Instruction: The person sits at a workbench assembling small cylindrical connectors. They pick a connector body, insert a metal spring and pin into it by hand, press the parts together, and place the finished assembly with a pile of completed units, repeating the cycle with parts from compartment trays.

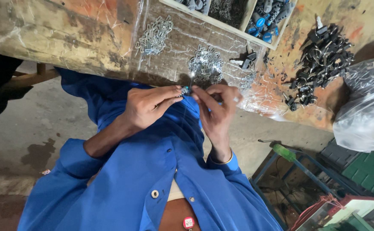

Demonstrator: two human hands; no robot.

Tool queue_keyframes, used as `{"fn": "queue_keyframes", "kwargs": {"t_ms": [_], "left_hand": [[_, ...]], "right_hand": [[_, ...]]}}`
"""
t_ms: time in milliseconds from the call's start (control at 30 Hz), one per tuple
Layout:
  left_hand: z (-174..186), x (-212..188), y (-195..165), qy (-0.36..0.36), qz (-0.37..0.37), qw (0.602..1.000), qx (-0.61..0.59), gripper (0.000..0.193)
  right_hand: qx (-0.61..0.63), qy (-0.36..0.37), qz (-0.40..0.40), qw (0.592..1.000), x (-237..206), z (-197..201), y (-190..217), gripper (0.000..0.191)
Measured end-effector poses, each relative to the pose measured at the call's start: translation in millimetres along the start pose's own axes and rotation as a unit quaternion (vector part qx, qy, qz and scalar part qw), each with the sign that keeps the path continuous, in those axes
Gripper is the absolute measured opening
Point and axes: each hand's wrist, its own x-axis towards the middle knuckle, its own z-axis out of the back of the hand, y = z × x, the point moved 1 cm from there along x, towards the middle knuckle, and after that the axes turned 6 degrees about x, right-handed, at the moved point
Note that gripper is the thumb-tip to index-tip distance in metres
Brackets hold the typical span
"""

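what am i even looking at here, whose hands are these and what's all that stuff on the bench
There is no machine here. One camera sits on a person's head and looks down, so you see their own blue shirt, arms and hands from above.

The left hand and the right hand meet in front of the chest, at the edge of a worn wooden workbench. Between their fingertips they pinch a small metal part with a bit of blue on it; it is too small to tell more.

On the bench, over a clear plastic sheet, lie two heaps of small silver metal pieces. To the right is a pile of black keys. At the top stands a wooden tray with compartments holding dark and blue parts. A clear plastic bag sits at the far right.
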Motion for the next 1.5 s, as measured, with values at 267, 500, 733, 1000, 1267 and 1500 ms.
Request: {"fn": "queue_keyframes", "kwargs": {"t_ms": [267, 500, 733, 1000, 1267, 1500], "left_hand": [[1, -7, 5, 0.004, 0.141, 0.980, -0.138, 0.024], [-1, -6, 8, 0.003, 0.174, 0.971, -0.164, 0.021], [-1, -7, 9, 0.002, 0.172, 0.971, -0.167, 0.021], [-4, -8, 11, -0.003, 0.171, 0.968, -0.183, 0.020], [-3, -8, 9, 0.003, 0.167, 0.973, -0.161, 0.021], [-6, -6, 7, 0.004, 0.156, 0.973, -0.170, 0.021]], "right_hand": [[-0.101, 0.004, 0.134, 0.986, 1, 2, 5, 0.031], [-0.084, -0.003, 0.139, 0.987, 0, 7, 5, 0.035], [-0.063, -0.010, 0.083, 0.994, -2, 6, 4, 0.049], [-0.114, 0.008, 0.158, 0.981, -5, 5, -1, 0.040], [-0.104, -0.022, 0.147, 0.983, -9, 4, -13, 0.036], [-0.099, -0.034, 0.184, 0.977, -13, 7, -12, 0.030]]}}
